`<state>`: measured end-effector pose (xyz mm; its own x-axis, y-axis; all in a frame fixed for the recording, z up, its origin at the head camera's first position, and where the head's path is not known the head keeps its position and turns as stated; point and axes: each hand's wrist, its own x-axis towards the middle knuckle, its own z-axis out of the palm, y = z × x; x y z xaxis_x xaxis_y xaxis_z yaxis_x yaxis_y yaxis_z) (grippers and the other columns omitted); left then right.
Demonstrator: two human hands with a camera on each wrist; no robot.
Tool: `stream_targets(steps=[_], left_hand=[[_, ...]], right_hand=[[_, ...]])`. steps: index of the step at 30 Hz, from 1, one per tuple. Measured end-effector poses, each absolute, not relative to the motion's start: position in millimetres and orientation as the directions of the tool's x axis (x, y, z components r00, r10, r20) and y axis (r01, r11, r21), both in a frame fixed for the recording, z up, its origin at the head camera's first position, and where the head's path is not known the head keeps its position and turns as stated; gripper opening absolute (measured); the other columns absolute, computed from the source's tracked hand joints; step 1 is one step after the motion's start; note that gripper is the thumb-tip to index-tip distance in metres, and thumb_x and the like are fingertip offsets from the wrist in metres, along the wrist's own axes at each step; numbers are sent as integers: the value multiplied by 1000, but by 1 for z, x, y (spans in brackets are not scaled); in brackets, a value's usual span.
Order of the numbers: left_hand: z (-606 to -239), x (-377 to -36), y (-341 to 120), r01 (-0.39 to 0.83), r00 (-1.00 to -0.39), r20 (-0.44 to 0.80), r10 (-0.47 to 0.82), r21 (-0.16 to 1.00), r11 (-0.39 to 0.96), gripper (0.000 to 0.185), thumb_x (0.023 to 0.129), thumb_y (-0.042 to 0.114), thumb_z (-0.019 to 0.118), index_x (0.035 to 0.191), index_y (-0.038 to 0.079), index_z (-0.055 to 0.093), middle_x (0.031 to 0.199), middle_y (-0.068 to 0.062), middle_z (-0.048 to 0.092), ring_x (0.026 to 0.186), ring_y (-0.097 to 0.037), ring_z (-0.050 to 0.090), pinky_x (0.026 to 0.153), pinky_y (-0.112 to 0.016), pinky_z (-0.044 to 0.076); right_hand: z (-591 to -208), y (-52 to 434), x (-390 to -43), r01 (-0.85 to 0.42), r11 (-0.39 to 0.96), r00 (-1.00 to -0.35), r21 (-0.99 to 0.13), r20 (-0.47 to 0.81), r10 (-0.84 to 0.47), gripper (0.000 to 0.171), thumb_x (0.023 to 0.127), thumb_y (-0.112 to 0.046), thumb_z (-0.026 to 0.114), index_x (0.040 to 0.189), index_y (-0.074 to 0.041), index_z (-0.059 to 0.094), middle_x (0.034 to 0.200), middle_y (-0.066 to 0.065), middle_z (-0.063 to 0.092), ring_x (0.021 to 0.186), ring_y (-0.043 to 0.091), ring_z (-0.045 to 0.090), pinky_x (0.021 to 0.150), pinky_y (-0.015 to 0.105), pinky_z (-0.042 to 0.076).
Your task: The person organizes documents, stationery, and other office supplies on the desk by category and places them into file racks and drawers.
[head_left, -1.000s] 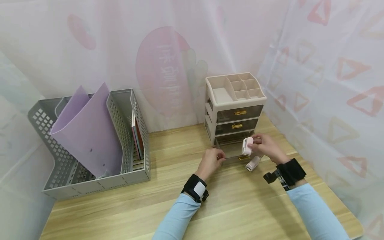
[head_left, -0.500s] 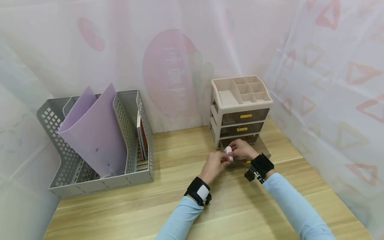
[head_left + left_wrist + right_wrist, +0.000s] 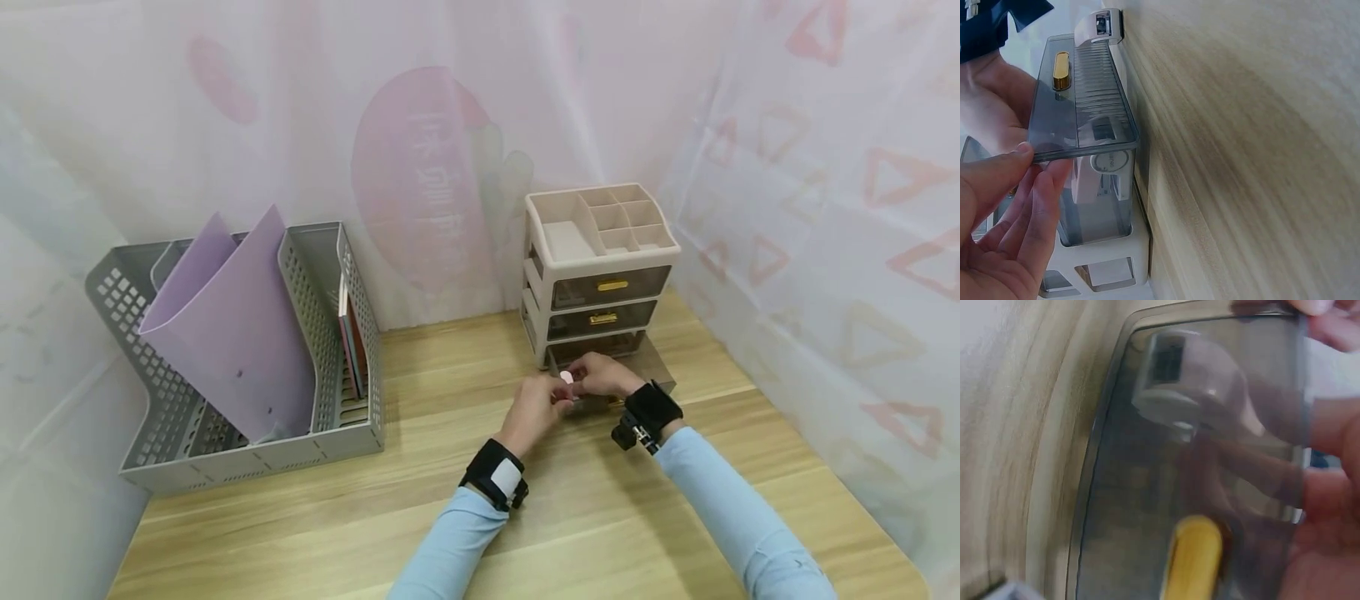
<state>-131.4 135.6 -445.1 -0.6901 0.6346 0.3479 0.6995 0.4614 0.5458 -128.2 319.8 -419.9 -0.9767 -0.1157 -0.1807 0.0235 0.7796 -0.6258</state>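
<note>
At the pulled-out bottom smoky grey drawer (image 3: 600, 392) of the beige organiser (image 3: 600, 267), your right hand (image 3: 600, 375) grasps a small white device (image 3: 567, 377); your left hand's (image 3: 536, 408) grip, fingers straight, touches the drawer's front corner.

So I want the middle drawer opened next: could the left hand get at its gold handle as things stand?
Probably yes: the left hand rests at the open bottom drawer, and nothing stands before the middle drawer's gold handle just above.
</note>
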Motion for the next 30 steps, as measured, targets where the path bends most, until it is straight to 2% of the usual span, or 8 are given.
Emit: stream_targets(steps=[3,5,10,16,19,23,26,30], left_hand=[[-446,-131,136,695,-691,344,636,558,453,6,84,10,79,83,14,75,81,4,74,75,-6,64,66,-15,46],[-446,-131,136,696,-688,342,640,560,450,6,84,10,79,83,14,75,82,3,75,75,-6,63,66,-15,47],[-445,-131,135,685,-696,334,636,576,446,5,85,9,78,84,12,75,82,1,75,75,-8,64,67,-16,48],[-446,-133,135,682,-700,329,634,572,456,5,86,11,78,83,13,75,81,1,74,74,-8,63,66,-16,47],[-446,-134,136,686,-697,333,635,569,454,5,85,11,78,83,13,75,81,2,74,74,-7,63,66,-16,47],[-447,-133,136,684,-699,339,630,573,450,5,84,11,79,83,14,75,81,3,74,73,-7,63,66,-16,48],[-447,-133,135,679,-702,332,630,577,453,5,85,12,79,83,13,75,81,2,74,74,-6,63,66,-15,47],[-447,-134,134,676,-703,316,638,577,459,4,86,13,78,83,13,75,82,2,75,74,-6,63,66,-15,47]], right_hand=[[-413,330,-112,40,747,-997,-663,-71,-9,34,93,-13,67,120,8,64,105,20,72,93,27,68,80,34,55],[-406,339,-96,49,716,-997,-696,7,75,35,94,-12,66,122,8,61,110,23,69,98,31,68,82,36,55],[-397,360,-54,111,630,-958,-768,85,273,29,95,-8,63,118,9,55,107,23,62,92,24,61,75,24,49],[-414,373,-20,264,569,-924,-779,-35,381,41,97,-15,62,120,12,43,108,24,52,91,25,55,71,27,47],[-427,376,-16,285,552,-930,-784,-85,359,38,97,-18,64,111,13,45,90,14,56,77,21,57,64,26,47],[-443,376,-21,270,501,-939,-822,-110,324,27,96,-15,65,95,10,53,62,-4,52,52,7,49,51,22,40],[-453,374,-25,285,423,-934,-860,-150,324,25,95,-10,64,101,11,51,69,-3,53,55,4,49,51,20,40],[-458,373,-26,322,374,-918,-870,-190,348,35,95,-9,64,113,11,41,87,5,52,66,6,52,57,20,45]])
